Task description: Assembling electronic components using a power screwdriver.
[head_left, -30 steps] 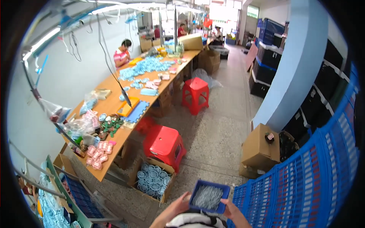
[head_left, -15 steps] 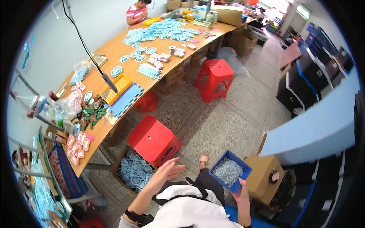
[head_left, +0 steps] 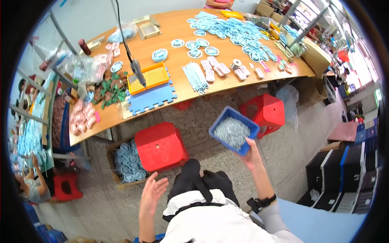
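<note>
My right hand [head_left: 252, 157] holds up a small blue tray [head_left: 234, 130] filled with many thin silver metal pins, gripping it at its near corner. The tray hangs in the air over the floor, between two red plastic stools [head_left: 161, 146] [head_left: 265, 112]. Lower down on the left, my left hand [head_left: 152, 195] is open with its fingers spread and holds nothing; it hovers beside my waist, near the closer red stool.
A long wooden workbench [head_left: 178, 67] carries an orange tray [head_left: 148, 77], a blue foam mat [head_left: 152, 98], pale blue round parts, pink parts and green bits. A cardboard box of blue rings [head_left: 126, 163] sits under it. Another person [head_left: 30, 188] sits at far left.
The view has swung toward the workbench, which is now closer. My right hand has carried the blue tray up and forward between the stools; my left hand has dropped back beside my waist.
</note>
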Demonstrator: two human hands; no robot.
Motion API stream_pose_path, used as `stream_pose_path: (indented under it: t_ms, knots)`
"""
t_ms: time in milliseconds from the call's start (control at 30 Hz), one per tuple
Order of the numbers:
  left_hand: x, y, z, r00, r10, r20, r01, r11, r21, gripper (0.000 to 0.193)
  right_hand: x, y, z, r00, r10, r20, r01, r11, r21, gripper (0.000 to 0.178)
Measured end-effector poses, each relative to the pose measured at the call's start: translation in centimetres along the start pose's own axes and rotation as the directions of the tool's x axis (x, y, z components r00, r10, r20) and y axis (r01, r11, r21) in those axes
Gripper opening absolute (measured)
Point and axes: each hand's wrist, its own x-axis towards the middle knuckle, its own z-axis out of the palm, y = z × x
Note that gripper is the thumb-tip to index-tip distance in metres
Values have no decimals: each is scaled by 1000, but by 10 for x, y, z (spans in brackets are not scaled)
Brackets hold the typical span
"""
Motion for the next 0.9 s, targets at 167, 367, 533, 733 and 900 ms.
stream_pose_path:
  t_ms: [167, 367, 533, 733, 900]
  knots:
    - [20, 30, 41, 987, 154, -42, -156, 986, -66, 44, 117, -36, 62, 988, 98, 122, -97, 995, -13, 49]
    - [35, 20, 49, 920, 145, -365, -207, 969, -136, 45, 279, -26, 130, 940, 253, 231, -229, 965, -123, 46]
    - [59, 9, 71, 801, 58, -596, -288, 910, -299, 45, 396, -1, 195, 924, 242, 296, -144, 937, -317, 42]
    - [124, 46, 136, 749, 28, -662, -361, 855, -372, 44, 474, 22, 257, 888, 296, 351, -76, 849, -523, 65]
    - [152, 72, 159, 713, -42, -700, -307, 878, -366, 42, 507, 40, 277, 866, 219, 449, 142, 753, -642, 68]
